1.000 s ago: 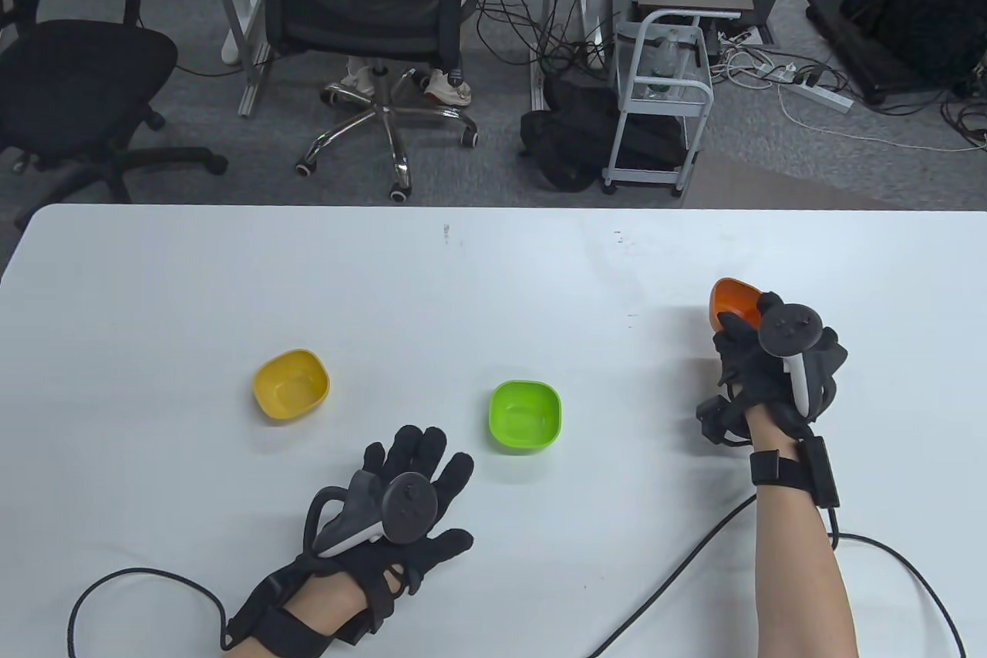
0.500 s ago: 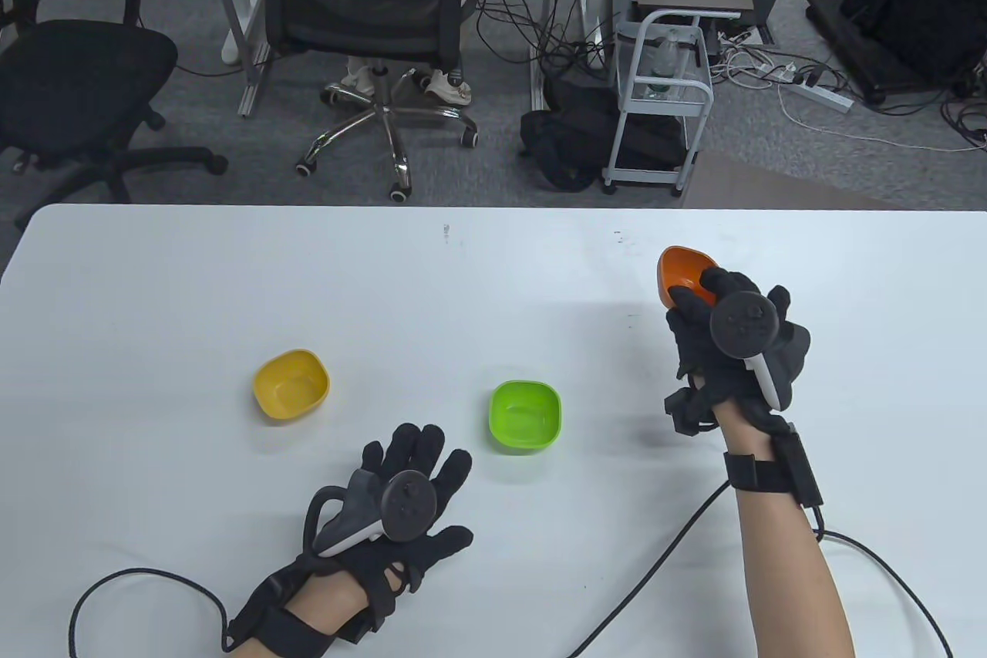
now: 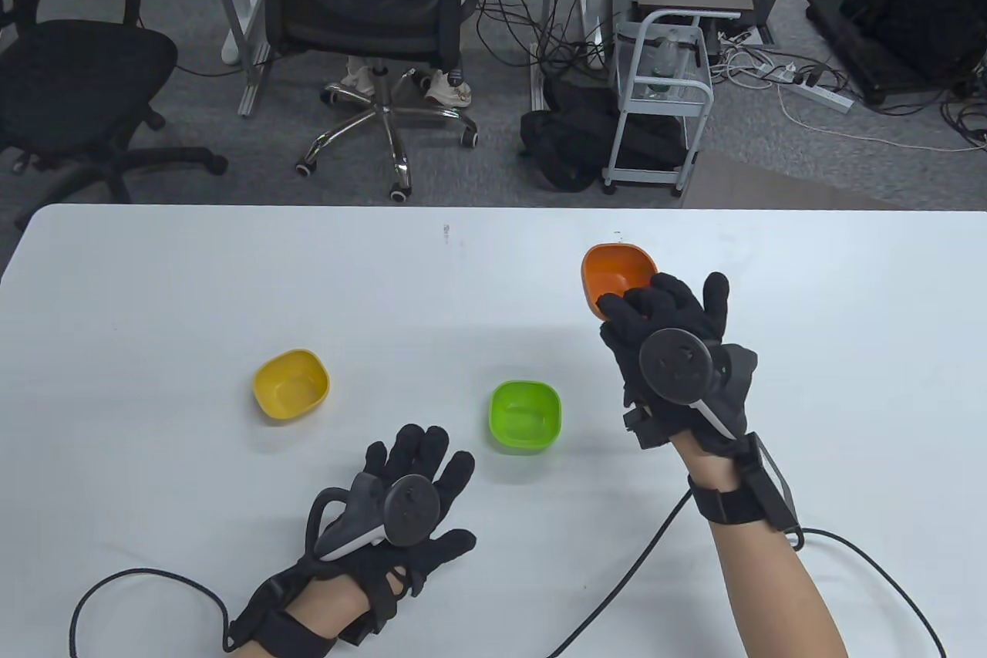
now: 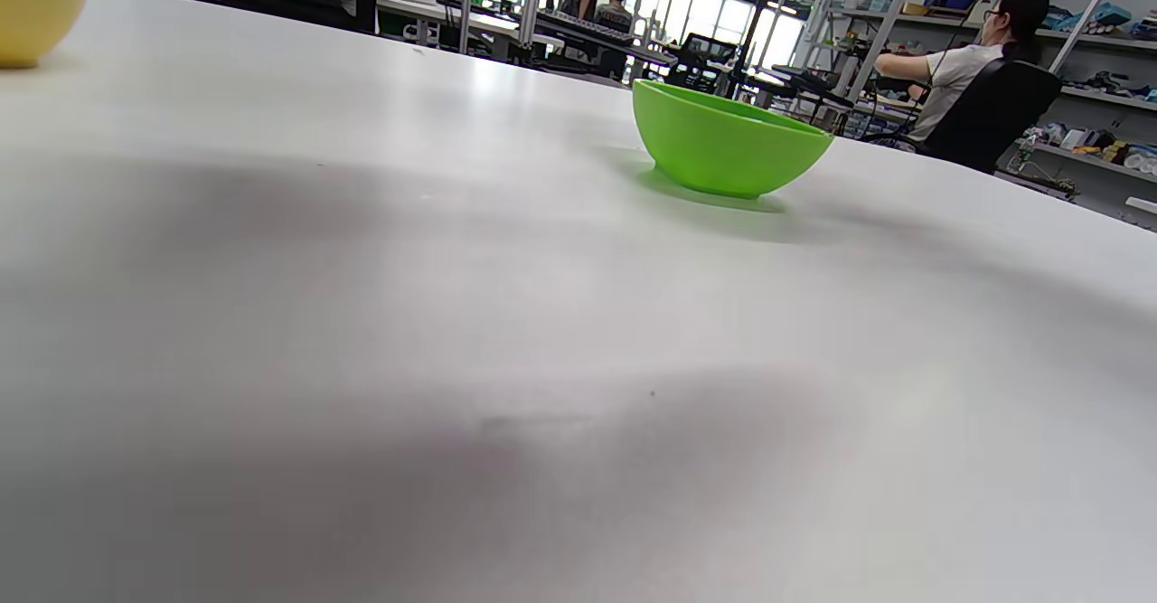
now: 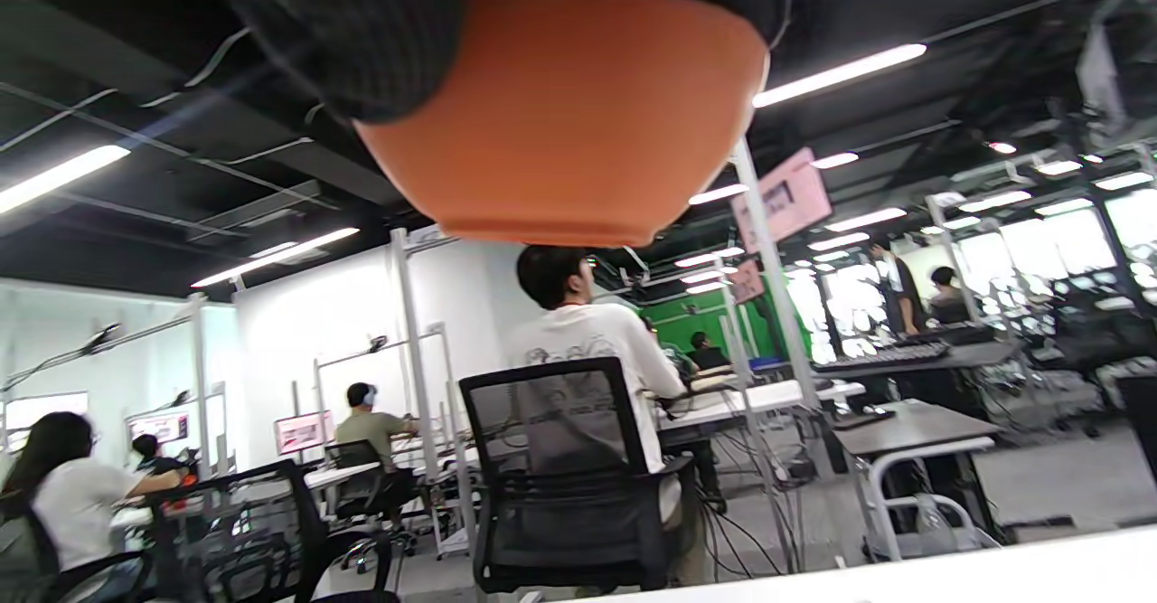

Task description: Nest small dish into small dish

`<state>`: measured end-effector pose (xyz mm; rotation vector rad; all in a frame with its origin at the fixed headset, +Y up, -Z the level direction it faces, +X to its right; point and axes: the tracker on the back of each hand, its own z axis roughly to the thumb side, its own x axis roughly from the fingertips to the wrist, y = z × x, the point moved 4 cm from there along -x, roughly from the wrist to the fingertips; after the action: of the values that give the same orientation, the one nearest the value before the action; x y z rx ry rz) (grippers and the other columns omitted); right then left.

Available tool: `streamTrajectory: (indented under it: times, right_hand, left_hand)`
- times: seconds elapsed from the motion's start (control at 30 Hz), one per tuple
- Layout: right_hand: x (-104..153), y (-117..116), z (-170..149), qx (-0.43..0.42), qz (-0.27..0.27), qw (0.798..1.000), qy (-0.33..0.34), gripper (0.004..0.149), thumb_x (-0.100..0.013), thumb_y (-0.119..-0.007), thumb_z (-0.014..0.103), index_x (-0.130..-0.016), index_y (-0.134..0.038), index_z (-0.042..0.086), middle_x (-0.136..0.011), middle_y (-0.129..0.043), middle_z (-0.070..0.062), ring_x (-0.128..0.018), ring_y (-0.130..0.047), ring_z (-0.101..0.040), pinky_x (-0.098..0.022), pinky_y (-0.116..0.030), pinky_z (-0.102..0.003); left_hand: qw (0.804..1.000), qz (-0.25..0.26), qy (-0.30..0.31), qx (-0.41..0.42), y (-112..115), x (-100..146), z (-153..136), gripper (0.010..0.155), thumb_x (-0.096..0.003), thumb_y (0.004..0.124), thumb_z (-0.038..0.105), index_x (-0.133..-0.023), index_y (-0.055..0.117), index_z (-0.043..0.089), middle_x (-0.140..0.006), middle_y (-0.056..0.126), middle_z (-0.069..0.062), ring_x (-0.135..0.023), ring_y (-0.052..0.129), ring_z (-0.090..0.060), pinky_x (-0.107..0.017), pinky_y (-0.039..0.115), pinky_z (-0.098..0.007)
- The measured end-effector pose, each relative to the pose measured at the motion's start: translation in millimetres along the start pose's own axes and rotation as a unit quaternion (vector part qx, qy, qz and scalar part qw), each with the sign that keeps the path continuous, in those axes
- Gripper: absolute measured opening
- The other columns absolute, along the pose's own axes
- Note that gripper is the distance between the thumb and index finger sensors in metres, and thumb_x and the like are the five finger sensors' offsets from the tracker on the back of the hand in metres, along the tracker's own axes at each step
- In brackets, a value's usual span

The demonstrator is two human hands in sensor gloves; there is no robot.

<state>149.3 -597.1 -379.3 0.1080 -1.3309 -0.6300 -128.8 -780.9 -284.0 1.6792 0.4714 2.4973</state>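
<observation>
Above the white table (image 3: 154, 288), the right hand (image 3: 671, 349) grips a small orange plastic dish (image 3: 617, 271) by its near rim, lifted clear. Down-left of it sits the empty green plastic dish (image 3: 525, 415), probably the target; nesting remains undone. Flat, fingers spread, the left hand (image 3: 401, 504) rests.

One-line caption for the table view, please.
Right hand holds an orange dish aloft; green dish and yellow dish wait below.
</observation>
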Motion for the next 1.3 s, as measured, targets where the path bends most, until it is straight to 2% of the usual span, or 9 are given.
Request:
streamTrajectory:
  times: [0.2,0.3,0.4,0.5,0.7,0.87,1.3]
  right_hand:
    - [17,-17,49,0.017,0.017,0.997,0.068,0.04,-0.035,-0.087,0.041,-0.074,-0.087,0.03,-0.077,-0.085,0.003,-0.09,-0.071,-0.035,-0.072,-0.022,-0.066]
    - [26,-40,67,0.032,0.051,0.994,0.092,0.04,-0.035,-0.088,0.041,-0.073,-0.088,0.029,-0.074,-0.087,0.002,-0.088,-0.074,-0.035,-0.072,-0.024,-0.065]
    - [35,-69,78,0.053,0.092,0.988,0.112,0.04,-0.034,-0.089,0.041,-0.071,-0.09,0.027,-0.069,-0.09,0.001,-0.085,-0.079,-0.034,-0.071,-0.033,-0.063]
    - [45,-104,85,0.081,0.147,0.978,0.122,0.04,-0.033,-0.089,0.04,-0.07,-0.091,0.026,-0.067,-0.092,0.001,-0.081,-0.083,-0.033,-0.071,-0.037,-0.062]
    - [58,-146,84,0.112,0.207,0.964,0.127,0.04,-0.033,-0.089,0.041,-0.07,-0.09,0.027,-0.067,-0.093,0.002,-0.08,-0.084,-0.033,-0.071,-0.038,-0.062]
    - [65,-164,81,0.125,0.23,0.956,0.131,0.041,-0.033,-0.088,0.042,-0.071,-0.09,0.026,-0.066,-0.093,0.001,-0.08,-0.084,-0.033,-0.07,-0.04,-0.061]
    - [70,-181,75,0.129,0.243,0.953,0.124,0.042,-0.033,-0.087,0.044,-0.071,-0.09,0.026,-0.067,-0.095,0.002,-0.08,-0.084,-0.035,-0.07,-0.039,-0.062]
  left_hand:
    - [1.0,0.001,0.001,-0.002,0,1,0,0.083,-0.0292,0.053,0.082,-0.088,-0.002,0.062,-0.108,-0.013,0.02,-0.107,-0.014,-0.015,-0.077,0.005,-0.054]
    - [1.0,0.001,0.0,-0.002,0,1,0,0.083,-0.0292,0.053,0.082,-0.088,-0.002,0.063,-0.108,-0.014,0.02,-0.107,-0.014,-0.015,-0.077,0.005,-0.054]
    - [1.0,0.004,0.0,-0.002,-1,2,0,0.083,-0.0292,0.053,0.082,-0.088,-0.002,0.063,-0.108,-0.013,0.02,-0.107,-0.014,-0.014,-0.077,0.005,-0.054]
    - [1.0,0.004,-0.003,-0.005,-1,2,-1,0.083,-0.0291,0.053,0.082,-0.088,-0.002,0.063,-0.108,-0.013,0.02,-0.107,-0.014,-0.015,-0.077,0.005,-0.054]
    - [1.0,0.001,-0.007,-0.005,-1,3,-4,0.083,-0.0292,0.053,0.083,-0.088,-0.002,0.063,-0.108,-0.014,0.02,-0.107,-0.014,-0.015,-0.077,0.005,-0.054]
    - [1.0,0.0,-0.006,-0.005,-1,3,-3,0.083,-0.0291,0.053,0.083,-0.089,-0.002,0.062,-0.108,-0.013,0.02,-0.107,-0.014,-0.015,-0.077,0.005,-0.054]
    - [1.0,-0.006,-0.008,-0.005,-1,3,-3,0.084,-0.0292,0.053,0.083,-0.089,-0.002,0.062,-0.108,-0.013,0.02,-0.107,-0.014,-0.015,-0.077,0.005,-0.054]
